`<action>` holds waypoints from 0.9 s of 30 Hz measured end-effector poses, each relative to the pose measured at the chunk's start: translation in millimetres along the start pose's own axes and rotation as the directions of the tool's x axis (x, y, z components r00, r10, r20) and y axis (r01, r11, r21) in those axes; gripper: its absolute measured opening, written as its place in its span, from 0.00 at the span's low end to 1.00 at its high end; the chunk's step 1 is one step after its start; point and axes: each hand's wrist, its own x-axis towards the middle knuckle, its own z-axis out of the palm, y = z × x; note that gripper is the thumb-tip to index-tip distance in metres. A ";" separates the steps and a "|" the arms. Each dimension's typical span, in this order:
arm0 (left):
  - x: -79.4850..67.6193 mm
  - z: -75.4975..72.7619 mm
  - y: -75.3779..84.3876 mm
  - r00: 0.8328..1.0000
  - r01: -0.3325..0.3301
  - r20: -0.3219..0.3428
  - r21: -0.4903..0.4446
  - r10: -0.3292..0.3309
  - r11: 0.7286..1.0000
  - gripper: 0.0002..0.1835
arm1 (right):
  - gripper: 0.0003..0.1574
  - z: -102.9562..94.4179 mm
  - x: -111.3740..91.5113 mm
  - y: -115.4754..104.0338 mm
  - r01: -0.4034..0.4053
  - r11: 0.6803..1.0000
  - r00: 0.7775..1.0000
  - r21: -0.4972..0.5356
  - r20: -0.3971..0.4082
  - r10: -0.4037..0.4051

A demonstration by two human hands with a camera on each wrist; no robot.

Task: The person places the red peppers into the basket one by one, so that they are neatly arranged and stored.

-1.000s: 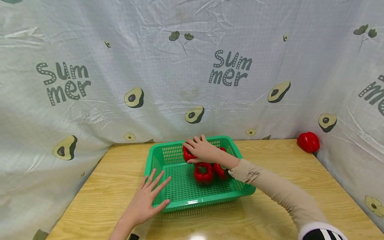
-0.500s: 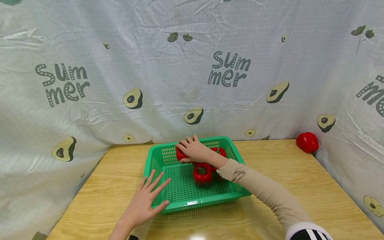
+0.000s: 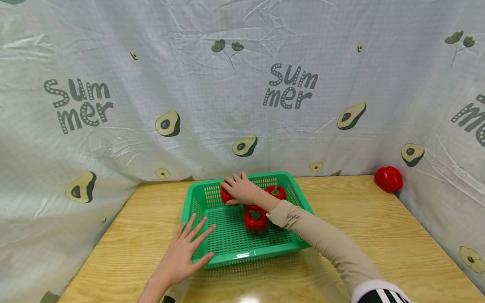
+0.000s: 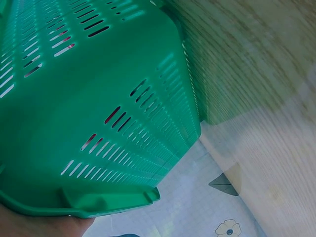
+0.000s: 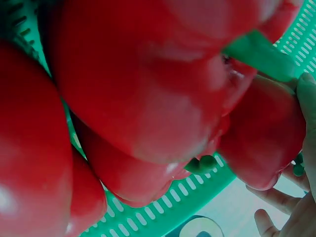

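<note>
A green slotted plastic basket (image 3: 299,210) stands on the table with several red bell peppers inside. My right hand (image 3: 244,190) reaches over its back part and grips a bell pepper (image 3: 226,196) from above, near the back wall. In the right wrist view, the fingers and thumb lie around that bell pepper (image 5: 266,131). Close by are a front bell pepper (image 3: 255,221) and a back-right bell pepper (image 3: 280,193). My left hand (image 3: 182,254) rests with spread, straight fingers at the basket's left front corner. The left wrist view shows the basket's outer wall (image 4: 98,133).
One more red bell pepper (image 3: 388,179) lies outside the basket at the table's back right corner. A pale printed cloth (image 3: 212,101) hangs behind and along both sides of the wooden table (image 3: 125,252).
My right hand has shifted left inside the basket with the bell pepper, slowing lately. The back-right bell pepper shows more from behind the forearm. My left hand and the basket stay put.
</note>
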 end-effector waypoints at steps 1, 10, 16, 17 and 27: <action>-0.1 0.0 0.2 1.000 0.000 0.001 -0.003 0.000 1.000 0.35 | 0.39 -0.7 0.0 -0.5 0.000 1.000 1.000 0.003 0.005 0.000; 0.1 -1.2 0.9 1.000 0.007 0.014 -0.008 -0.007 1.000 0.35 | 0.38 -5.4 0.6 -9.9 -0.003 0.999 0.992 0.055 0.127 -0.004; 0.7 -2.4 1.7 1.000 0.009 0.022 -0.004 -0.009 1.000 0.34 | 0.28 -4.9 -0.6 -13.1 0.049 0.991 0.986 0.125 0.155 -0.068; 0.7 -2.5 1.7 1.000 0.008 0.021 -0.002 -0.008 1.000 0.34 | 0.26 -4.3 -0.5 -13.4 0.055 0.990 0.985 0.132 0.157 -0.075; 0.4 -2.4 2.4 1.000 0.009 0.021 0.001 -0.009 1.000 0.35 | 0.27 -3.7 -1.9 -17.1 0.057 0.989 0.963 0.136 0.256 -0.090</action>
